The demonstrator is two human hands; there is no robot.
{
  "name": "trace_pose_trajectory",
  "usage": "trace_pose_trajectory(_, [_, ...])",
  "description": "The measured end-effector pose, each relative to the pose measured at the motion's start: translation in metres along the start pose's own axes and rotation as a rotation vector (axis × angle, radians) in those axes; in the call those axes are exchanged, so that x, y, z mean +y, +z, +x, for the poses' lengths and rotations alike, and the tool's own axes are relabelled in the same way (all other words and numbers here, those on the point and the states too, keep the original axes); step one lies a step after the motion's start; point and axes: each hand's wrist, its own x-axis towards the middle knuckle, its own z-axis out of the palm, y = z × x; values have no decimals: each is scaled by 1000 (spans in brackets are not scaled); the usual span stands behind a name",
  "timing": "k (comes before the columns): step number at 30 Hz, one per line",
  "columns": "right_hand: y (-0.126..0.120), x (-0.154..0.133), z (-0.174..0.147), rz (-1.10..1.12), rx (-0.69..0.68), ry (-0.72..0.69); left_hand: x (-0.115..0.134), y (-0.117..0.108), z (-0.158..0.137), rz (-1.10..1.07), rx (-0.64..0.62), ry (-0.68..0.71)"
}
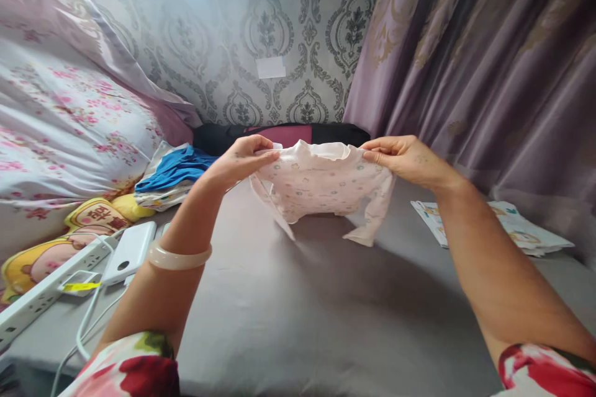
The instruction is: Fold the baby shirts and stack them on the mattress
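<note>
A small pale pink long-sleeved baby shirt with a tiny print hangs spread out above the grey bed sheet. My left hand pinches it at one shoulder, and my right hand grips the other shoulder. Between them the neckline faces up, a little slack. Both sleeves dangle, with the right-hand cuff close to the sheet; whether it touches I cannot tell. A shadow of the shirt and arms falls on the sheet.
At the left lie blue and white folded clothes, a yellow cartoon cushion, a white power strip, a white power bank and cables. Folded printed cloth lies at the right. A long black and pink bundle borders the patterned wall.
</note>
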Motion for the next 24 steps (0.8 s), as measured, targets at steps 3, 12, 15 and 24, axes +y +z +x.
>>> trace_pose_trajectory(3, [-15,-20,2,-71,-39,-31,19,-16,-2,-79,-40,-89])
trace_pose_trajectory(12, [-28,-22,1,-238,-155,25,15,-14,3,364,72,118])
trace_pose_trajectory(15, [-25,-29,1,-276,145,-90,28,-5,4,472,289,378])
trace_pose_trajectory(24, [-4,-4,18,-544,436,-299,20,27,27,593,468,463])
